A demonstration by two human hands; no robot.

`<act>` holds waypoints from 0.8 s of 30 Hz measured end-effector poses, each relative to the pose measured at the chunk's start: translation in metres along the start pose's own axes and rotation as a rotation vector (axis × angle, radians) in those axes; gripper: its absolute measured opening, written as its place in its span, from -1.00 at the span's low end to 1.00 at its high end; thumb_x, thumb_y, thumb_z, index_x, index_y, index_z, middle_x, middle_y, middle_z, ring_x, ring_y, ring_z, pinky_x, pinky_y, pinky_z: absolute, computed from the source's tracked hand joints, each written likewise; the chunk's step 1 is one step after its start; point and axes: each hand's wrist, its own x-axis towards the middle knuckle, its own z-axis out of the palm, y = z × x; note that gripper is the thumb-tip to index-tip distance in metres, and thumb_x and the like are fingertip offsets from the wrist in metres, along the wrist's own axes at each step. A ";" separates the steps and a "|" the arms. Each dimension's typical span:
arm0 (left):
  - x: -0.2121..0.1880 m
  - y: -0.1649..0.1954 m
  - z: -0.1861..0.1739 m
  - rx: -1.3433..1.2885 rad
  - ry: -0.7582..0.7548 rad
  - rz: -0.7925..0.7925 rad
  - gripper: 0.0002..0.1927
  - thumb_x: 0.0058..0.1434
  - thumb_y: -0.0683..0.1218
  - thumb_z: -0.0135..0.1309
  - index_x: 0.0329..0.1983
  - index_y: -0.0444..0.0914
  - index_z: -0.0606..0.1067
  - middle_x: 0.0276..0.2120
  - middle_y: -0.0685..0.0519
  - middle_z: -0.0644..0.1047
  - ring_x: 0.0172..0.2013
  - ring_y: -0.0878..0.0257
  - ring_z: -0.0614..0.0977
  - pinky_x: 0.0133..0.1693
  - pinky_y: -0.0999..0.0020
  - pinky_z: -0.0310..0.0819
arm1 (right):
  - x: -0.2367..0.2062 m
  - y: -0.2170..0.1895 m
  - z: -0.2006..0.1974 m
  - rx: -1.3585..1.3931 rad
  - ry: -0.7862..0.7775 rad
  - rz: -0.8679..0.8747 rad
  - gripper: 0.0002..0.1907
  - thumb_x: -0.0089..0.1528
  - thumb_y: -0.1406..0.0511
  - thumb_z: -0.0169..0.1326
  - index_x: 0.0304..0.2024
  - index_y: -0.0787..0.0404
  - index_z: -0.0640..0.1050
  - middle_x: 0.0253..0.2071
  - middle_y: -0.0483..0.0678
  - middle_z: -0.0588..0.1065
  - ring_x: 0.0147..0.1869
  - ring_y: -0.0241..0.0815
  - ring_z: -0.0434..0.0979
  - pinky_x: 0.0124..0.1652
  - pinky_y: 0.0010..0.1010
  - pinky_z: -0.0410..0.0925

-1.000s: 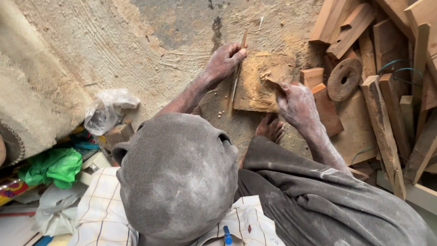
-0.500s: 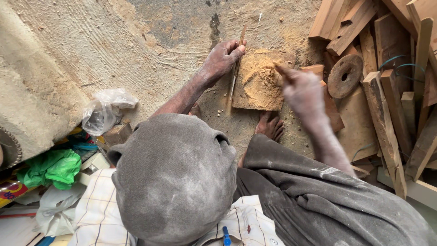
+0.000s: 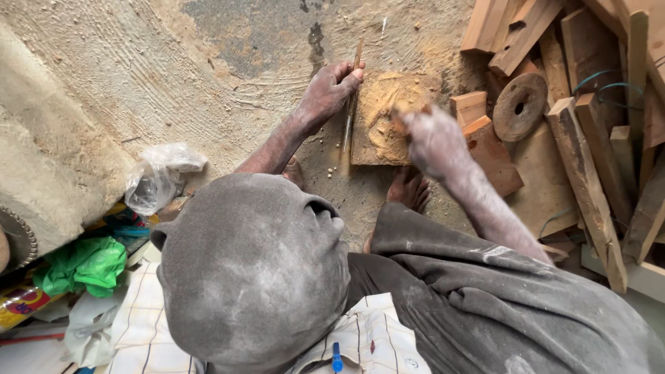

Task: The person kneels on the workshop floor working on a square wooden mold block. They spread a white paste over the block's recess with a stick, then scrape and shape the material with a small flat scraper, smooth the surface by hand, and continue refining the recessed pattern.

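Observation:
A square wooden block (image 3: 379,138) covered in sawdust lies on the dusty concrete floor in front of me. My left hand (image 3: 327,91) rests at the block's left edge, fingers closed on a thin rod-like tool (image 3: 350,118) that runs along that edge. My right hand (image 3: 433,138) hovers over the block's right side and is blurred by motion. Something small and brownish shows at its fingertips, but I cannot tell whether it holds anything. My bare feet (image 3: 409,188) sit just below the block.
A pile of wood offcuts and planks (image 3: 589,152) fills the right side, with a round wooden disc with a centre hole (image 3: 519,105) on it. At the left lie a clear plastic bag (image 3: 156,176), a green bag (image 3: 83,263) and other clutter.
My right hand has swept from the block's lower right edge up and leftward across its sawdust-covered top. My left hand and the thin tool have stayed put.

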 end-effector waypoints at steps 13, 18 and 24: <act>0.010 -0.015 0.006 -0.057 0.025 0.122 -0.69 0.46 0.05 -0.02 -0.07 -0.30 0.52 -0.37 0.20 0.48 -0.29 0.43 0.44 -0.19 0.41 0.42 | -0.019 -0.033 0.005 -0.424 0.205 -0.246 -0.69 0.36 0.41 -0.18 0.03 0.29 0.56 -0.20 0.12 0.60 -0.12 -0.02 0.63 -0.04 -0.24 0.53; 0.009 -0.013 0.003 -0.024 0.038 0.134 -0.68 0.45 0.04 -0.03 -0.01 -0.30 0.51 -0.32 0.18 0.54 -0.25 0.42 0.50 -0.13 0.40 0.44 | 0.007 -0.012 -0.042 -0.080 -0.152 0.057 -0.48 0.36 0.44 -0.13 0.32 -0.04 0.52 -0.21 0.03 0.63 -0.28 -0.03 0.49 -0.32 -0.20 0.41; 0.005 -0.008 0.002 -0.030 -0.004 0.014 -0.67 0.46 0.07 -0.07 0.05 -0.26 0.49 -0.31 0.17 0.51 -0.22 0.39 0.53 -0.09 0.37 0.50 | 0.060 0.004 -0.024 -0.406 -0.221 -0.230 -0.73 0.38 0.20 0.09 0.12 -0.10 0.61 -0.03 -0.14 0.64 -0.03 -0.21 0.55 0.15 -0.13 0.34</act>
